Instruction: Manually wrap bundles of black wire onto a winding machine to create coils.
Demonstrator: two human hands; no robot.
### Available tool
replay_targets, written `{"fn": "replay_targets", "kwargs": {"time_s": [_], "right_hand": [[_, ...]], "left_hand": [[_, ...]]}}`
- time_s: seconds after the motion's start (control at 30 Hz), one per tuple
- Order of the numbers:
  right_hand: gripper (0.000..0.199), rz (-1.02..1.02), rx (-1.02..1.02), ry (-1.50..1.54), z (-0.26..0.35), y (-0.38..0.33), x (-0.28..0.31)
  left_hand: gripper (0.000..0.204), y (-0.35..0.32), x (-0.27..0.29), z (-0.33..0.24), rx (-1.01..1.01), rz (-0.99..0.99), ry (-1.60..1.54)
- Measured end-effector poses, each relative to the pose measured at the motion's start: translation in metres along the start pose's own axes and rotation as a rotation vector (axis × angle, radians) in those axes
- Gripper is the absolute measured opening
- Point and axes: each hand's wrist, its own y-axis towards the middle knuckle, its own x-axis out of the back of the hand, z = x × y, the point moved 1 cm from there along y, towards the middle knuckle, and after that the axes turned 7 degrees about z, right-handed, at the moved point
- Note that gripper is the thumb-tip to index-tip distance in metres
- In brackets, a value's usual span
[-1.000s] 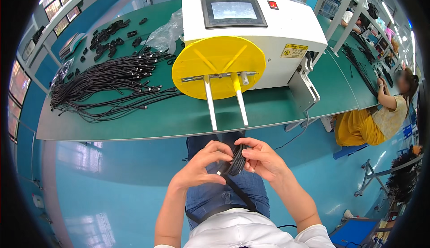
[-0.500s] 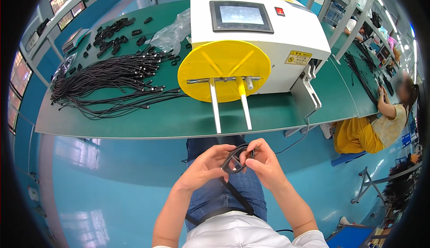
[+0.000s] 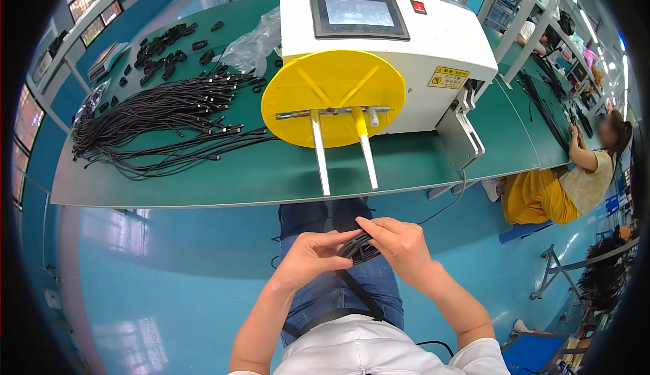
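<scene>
A coiled black cable (image 3: 359, 247) is held between my two hands, above my lap and in front of the table edge. My left hand (image 3: 313, 256) pinches the coil's left side between thumb and fingers. Over its right side and top lie the closed fingers of my right hand (image 3: 398, 241), hiding part of the loops. Just beyond my hands, a white winding machine (image 3: 426, 70) stands on the table, with a yellow disc (image 3: 298, 90) and two prongs (image 3: 320, 158) pointing toward me.
On the green table (image 3: 223, 189) lies a big bundle of straight black cables (image 3: 149, 117) to the left. Several small coiled cables (image 3: 162, 50) and a clear plastic bag (image 3: 254, 46) are behind it. A seated person (image 3: 586, 172) handles cables at the far right.
The coil has tilted from facing me to a flatter, edge-on position. My right hand has turned over its top, and its fingers have come out of the loop's opening.
</scene>
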Motion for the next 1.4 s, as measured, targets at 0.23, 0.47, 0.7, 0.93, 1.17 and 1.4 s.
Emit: {"fn": "replay_targets", "kwargs": {"time_s": [0.23, 0.47, 0.7, 0.93, 1.17, 1.4], "right_hand": [[0.041, 0.076, -0.181, 0.494, -0.008, 0.005, 0.001], [0.039, 0.187, -0.549, 1.347, -0.013, 0.005, 0.009], [0.025, 0.073, -0.54, 1.569, -0.021, 0.003, -0.001], [0.018, 0.039, -0.605, 1.311, -0.014, 0.004, 0.0], [0.013, -0.08, -0.42, 1.002, 0.001, 0.009, -0.009], [0.019, -0.058, -0.632, 1.212, -0.013, 0.005, -0.005]], "left_hand": [[0.038, -0.002, 0.0, -0.003, -0.122, -0.081, 0.229], [0.034, -0.005, -0.006, -0.008, -0.141, -0.173, 0.038], [0.039, -0.007, 0.0, 0.0, -0.127, -0.022, -0.183], [0.04, -0.006, 0.001, 0.006, -0.124, -0.049, -0.202], [0.037, -0.005, 0.001, 0.004, -0.194, -0.136, 0.204], [0.038, 0.002, -0.009, 0.002, -0.182, -0.203, 0.081]]}}
